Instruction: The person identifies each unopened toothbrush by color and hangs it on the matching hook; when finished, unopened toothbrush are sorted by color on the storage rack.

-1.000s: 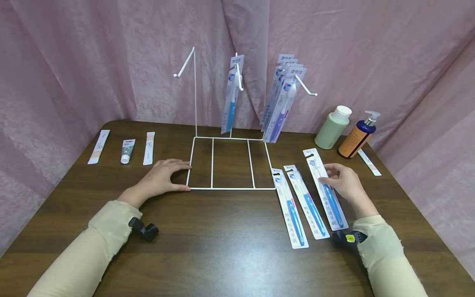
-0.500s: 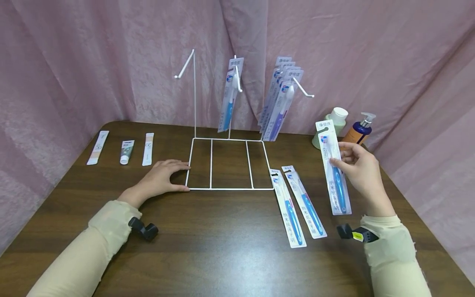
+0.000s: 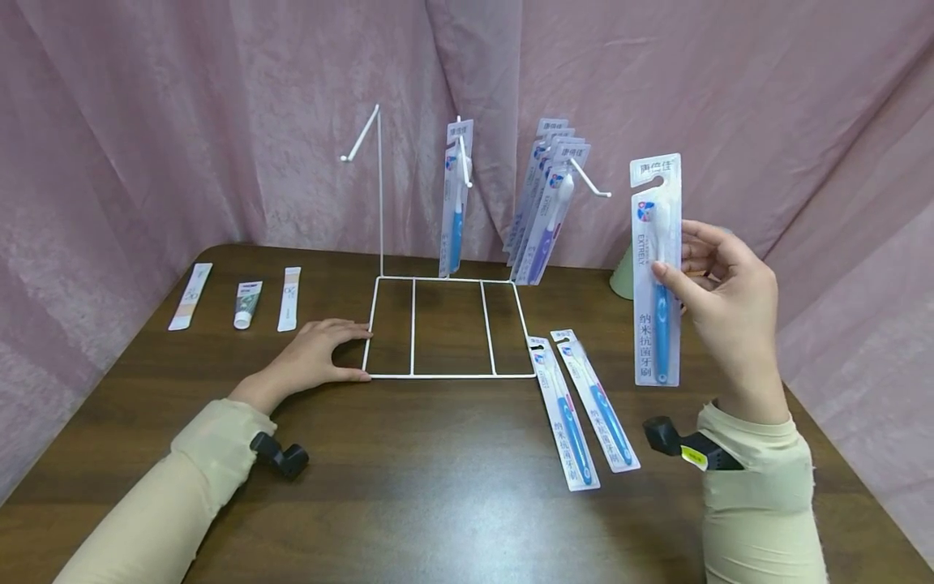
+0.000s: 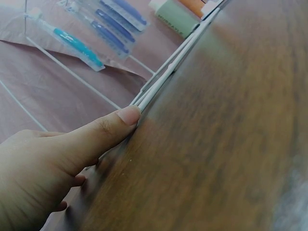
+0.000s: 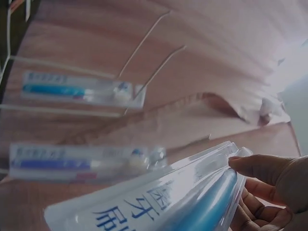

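My right hand (image 3: 733, 312) pinches a blue toothbrush in its blister pack (image 3: 645, 292), thumb in front and fingers behind. The pack hangs upright above the table's right side, its hook hole at the top. My left hand (image 3: 314, 354) touches the left side of a white wire display rack (image 3: 413, 328); its thumb tip (image 4: 129, 115) lies at the front corner of the base. Another blue toothbrush pack (image 3: 453, 211) hangs on the rack's middle hook, and several packs with purple toothbrushes (image 3: 547, 219) hang on the right one. The left hook (image 3: 360, 139) bears nothing.
Two more toothbrush packs (image 3: 565, 418) (image 3: 598, 401) lie slanted at the rack's front right corner. A green bottle (image 3: 623, 276) stands behind the raised pack, mostly hidden. At the left lie a small tube (image 3: 247, 305) and two slim sachets (image 3: 191, 297) (image 3: 289, 298).
My right hand has lifted the rightmost toothbrush pack off the table and raised it upright, so it now hides the pump bottle. The left hand has stayed at the rack.
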The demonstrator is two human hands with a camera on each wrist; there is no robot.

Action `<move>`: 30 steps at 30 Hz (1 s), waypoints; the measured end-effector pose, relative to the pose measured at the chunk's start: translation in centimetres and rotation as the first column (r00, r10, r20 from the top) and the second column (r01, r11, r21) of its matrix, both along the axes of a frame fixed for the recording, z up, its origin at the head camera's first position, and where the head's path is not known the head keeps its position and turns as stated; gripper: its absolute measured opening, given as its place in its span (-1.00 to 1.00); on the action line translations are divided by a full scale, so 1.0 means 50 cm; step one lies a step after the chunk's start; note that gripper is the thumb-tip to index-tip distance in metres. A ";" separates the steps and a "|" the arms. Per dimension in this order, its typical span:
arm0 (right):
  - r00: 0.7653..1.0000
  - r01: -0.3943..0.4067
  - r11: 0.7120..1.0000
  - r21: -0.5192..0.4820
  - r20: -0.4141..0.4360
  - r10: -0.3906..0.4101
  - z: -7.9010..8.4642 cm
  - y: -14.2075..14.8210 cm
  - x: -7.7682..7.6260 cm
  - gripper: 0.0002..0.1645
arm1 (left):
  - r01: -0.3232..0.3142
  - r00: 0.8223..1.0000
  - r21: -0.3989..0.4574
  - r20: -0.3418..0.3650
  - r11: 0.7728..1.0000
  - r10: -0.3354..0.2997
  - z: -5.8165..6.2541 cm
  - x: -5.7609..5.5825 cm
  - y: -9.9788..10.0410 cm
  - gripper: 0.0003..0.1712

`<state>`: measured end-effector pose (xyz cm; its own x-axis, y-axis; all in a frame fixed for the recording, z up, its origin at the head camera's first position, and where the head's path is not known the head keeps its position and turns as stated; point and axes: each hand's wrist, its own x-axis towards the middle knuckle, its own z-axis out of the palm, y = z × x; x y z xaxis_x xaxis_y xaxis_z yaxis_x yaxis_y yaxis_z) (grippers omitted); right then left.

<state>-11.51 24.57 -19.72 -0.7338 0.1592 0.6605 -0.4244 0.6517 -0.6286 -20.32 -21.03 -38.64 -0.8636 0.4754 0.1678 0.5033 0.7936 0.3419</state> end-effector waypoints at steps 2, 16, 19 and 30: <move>0.999 -0.024 1.000 -0.004 -0.026 0.024 0.007 -0.019 0.003 -0.48 | 0.001 1.000 -0.001 -0.008 1.000 -0.001 0.000 0.000 -0.001 -0.11; 0.962 -0.272 0.962 -0.022 0.025 0.272 -0.007 -0.150 -0.057 -0.49 | 0.005 1.000 -0.010 0.012 1.000 -0.004 0.002 0.002 0.000 -0.09; 0.954 -0.297 0.954 -0.034 0.034 0.299 -0.014 -0.169 -0.076 -0.48 | 0.009 1.000 -0.009 0.006 1.000 -0.009 0.002 0.002 0.001 -0.10; 0.927 -0.367 0.928 -0.059 0.059 0.371 -0.018 -0.227 -0.100 -0.50 | 0.004 1.000 -0.007 0.008 1.000 -0.004 0.000 -0.001 0.002 -0.08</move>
